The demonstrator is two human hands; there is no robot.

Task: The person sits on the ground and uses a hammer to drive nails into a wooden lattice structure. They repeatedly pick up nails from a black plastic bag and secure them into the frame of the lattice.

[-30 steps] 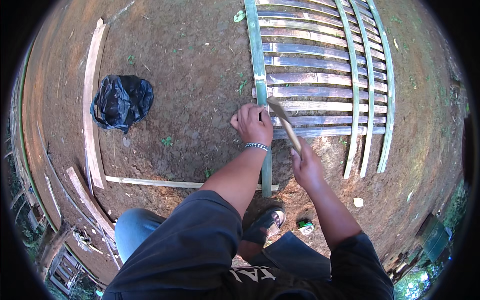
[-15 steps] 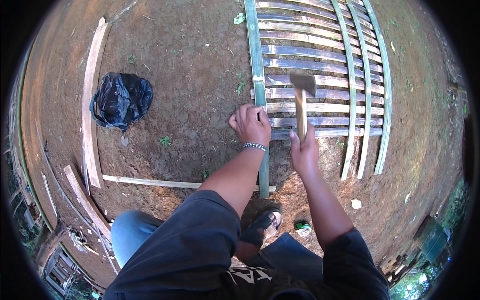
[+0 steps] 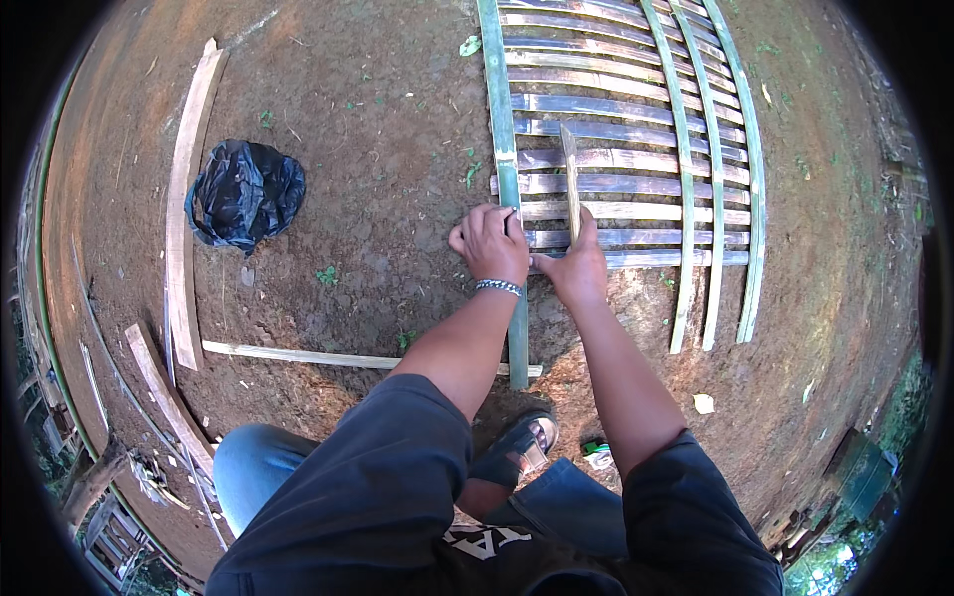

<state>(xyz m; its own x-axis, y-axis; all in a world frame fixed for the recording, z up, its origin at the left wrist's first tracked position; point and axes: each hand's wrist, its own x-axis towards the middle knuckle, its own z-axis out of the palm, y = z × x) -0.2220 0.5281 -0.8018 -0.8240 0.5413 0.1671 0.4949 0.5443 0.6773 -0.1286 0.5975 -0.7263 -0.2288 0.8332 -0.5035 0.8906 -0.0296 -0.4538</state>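
Crouching over bare earth, the person has one sandalled foot (image 3: 525, 444) planted just short of the near end of a green bamboo rail (image 3: 507, 189), with both forearms reaching away from the body toward a bamboo lattice panel (image 3: 636, 149) that lies flat on the ground. A thin pale strip (image 3: 328, 357) lies crosswise on the soil at the near-left side, touching the rail's near end. The left hand (image 3: 492, 243) is spread and pressed palm-down over the rail where the nearest grey slats meet it, fingers curled loosely onto the wood and clutching nothing. Just beside it, the right hand (image 3: 574, 266) is closed around the handle of a hatchet (image 3: 569, 179), whose blade stands edge-up and points away over the slats. By the look of it, the step in hand is fixing a near slat to the rail while the left hand steadies the joint; the next stroke calls for a controlled drop onto that joint, well clear of the left fingers. Farther left, a crumpled black plastic bag (image 3: 243, 194) sits beside a long pale plank (image 3: 187, 199).
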